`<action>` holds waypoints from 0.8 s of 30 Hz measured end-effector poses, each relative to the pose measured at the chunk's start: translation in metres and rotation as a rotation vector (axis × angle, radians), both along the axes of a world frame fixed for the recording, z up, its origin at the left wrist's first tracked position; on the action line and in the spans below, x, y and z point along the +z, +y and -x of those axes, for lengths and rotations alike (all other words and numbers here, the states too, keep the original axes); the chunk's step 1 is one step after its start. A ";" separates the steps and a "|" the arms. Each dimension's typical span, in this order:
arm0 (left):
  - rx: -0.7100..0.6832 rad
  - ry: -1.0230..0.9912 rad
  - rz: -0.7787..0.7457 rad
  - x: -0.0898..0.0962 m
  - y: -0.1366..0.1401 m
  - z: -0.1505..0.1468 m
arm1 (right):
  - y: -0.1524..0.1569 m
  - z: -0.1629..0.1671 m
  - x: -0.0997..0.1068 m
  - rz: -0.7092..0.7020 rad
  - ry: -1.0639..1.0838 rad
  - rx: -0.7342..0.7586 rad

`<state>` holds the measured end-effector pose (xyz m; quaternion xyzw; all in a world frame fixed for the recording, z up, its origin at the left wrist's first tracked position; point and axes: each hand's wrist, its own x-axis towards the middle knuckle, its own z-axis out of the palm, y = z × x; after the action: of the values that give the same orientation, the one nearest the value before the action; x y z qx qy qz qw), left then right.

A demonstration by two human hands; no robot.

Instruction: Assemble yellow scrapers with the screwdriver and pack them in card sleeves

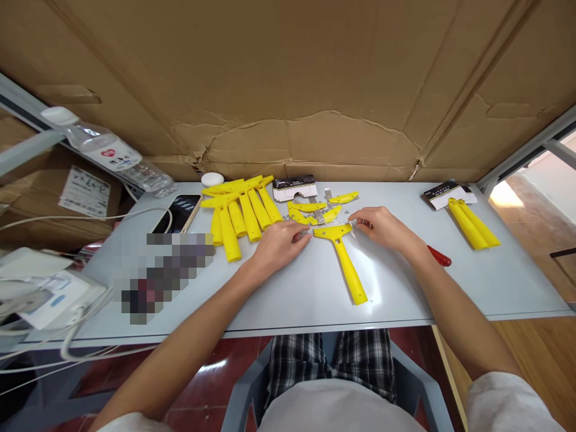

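Note:
A yellow T-shaped scraper handle lies on the table between my hands, its head toward the back. My left hand is at the left end of that head, fingers curled and thumb near the index finger; whatever it pinches is too small to make out. At the opposite end, my right hand has its fingertips drawn together beside the head, and what they grip is unclear. Just behind are loose yellow cover pieces, a metal blade and several small screws.
Several yellow handles lie to the left, near a phone and a white round object. Printed cards rest at the back. A red-handled tool and yellow handles are right. A bottle leans left.

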<state>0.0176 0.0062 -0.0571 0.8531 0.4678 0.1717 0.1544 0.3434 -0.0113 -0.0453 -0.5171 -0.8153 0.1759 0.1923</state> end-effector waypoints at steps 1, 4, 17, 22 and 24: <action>0.001 0.006 0.004 0.003 -0.003 0.003 | 0.000 -0.001 0.002 -0.001 -0.005 -0.019; 0.019 -0.007 0.006 0.010 -0.022 0.013 | -0.003 -0.004 0.011 0.017 -0.029 -0.086; 0.073 -0.062 -0.125 -0.039 -0.109 0.014 | -0.116 0.006 -0.035 -0.105 -0.164 -0.096; 0.071 0.013 -0.173 -0.043 -0.111 0.010 | -0.124 0.009 -0.060 -0.163 -0.188 -0.107; 0.076 0.035 -0.180 -0.044 -0.111 0.008 | -0.124 0.011 -0.062 -0.171 -0.195 -0.109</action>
<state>0.0091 -0.1051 -0.1016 0.8480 0.4852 0.2039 0.0625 0.3329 -0.1355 -0.1078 -0.5570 -0.8128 0.0439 0.1649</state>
